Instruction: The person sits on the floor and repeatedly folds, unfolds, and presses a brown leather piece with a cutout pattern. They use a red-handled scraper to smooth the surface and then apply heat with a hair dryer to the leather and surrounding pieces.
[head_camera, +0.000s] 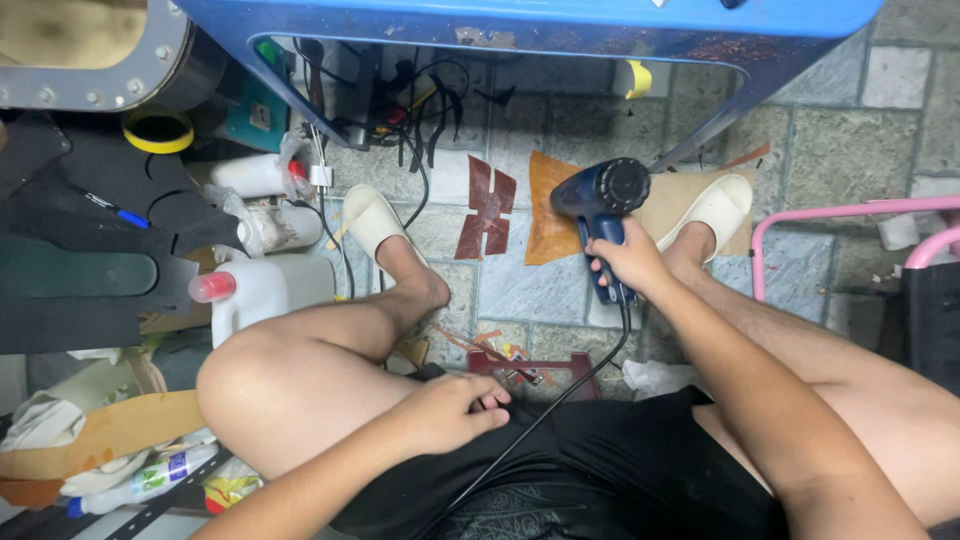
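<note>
Right hand (628, 258) is wrapped tight around the handle of a dark blue heat gun (603, 205), held out low over the stone floor (820, 150), nozzle end facing away toward the blue machine frame (520, 22). Its black cord (560, 395) trails back across the lap. Left hand (452, 408) rests on the black shorts (600, 470), fingers loosely curled, well apart from the gun; looks like it's holding nothing, though the fingertips are partly tucked. Brown leather pieces (490, 208) lie on the floor just beyond.
</note>
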